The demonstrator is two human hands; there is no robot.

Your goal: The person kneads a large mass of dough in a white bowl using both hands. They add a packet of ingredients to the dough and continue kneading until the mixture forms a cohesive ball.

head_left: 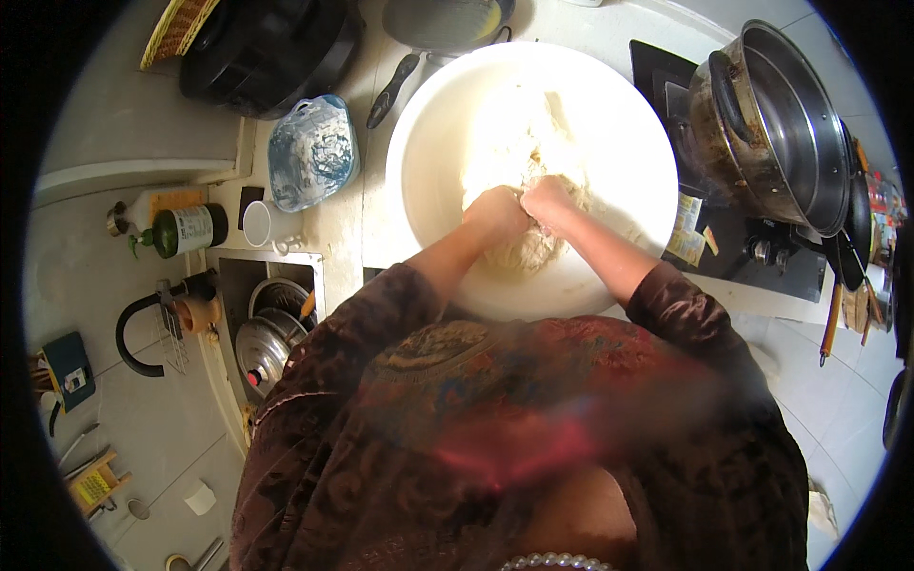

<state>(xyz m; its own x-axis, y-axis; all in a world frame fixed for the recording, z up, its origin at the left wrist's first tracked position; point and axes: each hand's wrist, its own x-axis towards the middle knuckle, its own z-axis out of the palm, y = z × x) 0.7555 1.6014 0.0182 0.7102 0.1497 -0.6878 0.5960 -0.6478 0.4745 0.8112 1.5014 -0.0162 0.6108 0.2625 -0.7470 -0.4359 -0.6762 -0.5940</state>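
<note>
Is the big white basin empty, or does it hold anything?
Not empty: a pale, dough-like mass shows inside the white basin, with the left hand and right hand on it.

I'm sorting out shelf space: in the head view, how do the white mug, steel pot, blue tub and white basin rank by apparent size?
1. White basin
2. Steel pot
3. Blue tub
4. White mug

Apparent size only; nearness to the camera may affect it.

12 o'clock: dark frying pan (443, 24) | 2 o'clock: large steel pot (773, 128) on black hob (795, 271) | 8 o'clock: shiny lid (264, 347) in sink (319, 279) | 10 o'clock: white mug (269, 225) on counter (374, 214) | 11 o'clock: black appliance (274, 57)
</note>
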